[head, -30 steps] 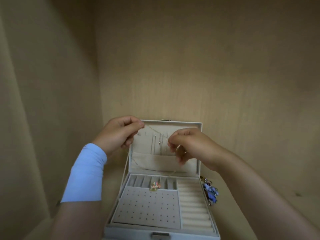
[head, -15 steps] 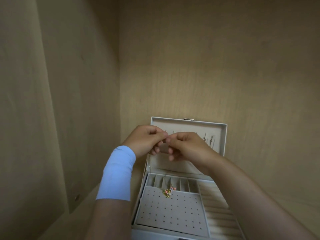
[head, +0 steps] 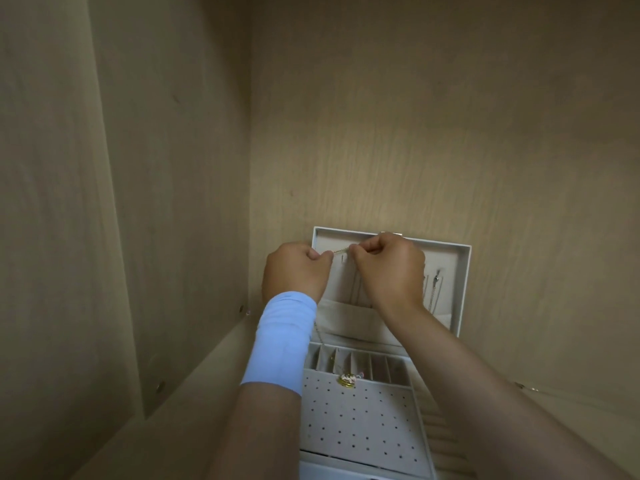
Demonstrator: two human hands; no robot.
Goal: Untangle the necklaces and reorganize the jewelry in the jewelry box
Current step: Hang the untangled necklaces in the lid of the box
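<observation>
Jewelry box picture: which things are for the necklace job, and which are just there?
For the job: gold chain pinched between left hand and right hand; jewelry box; hanging silver necklaces; colourful charm.
Just there: cupboard wall; metal pegs; blue sleeve.

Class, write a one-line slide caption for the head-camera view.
Left hand and right hand pinch a thin gold chain before the open jewelry box lid.
</observation>
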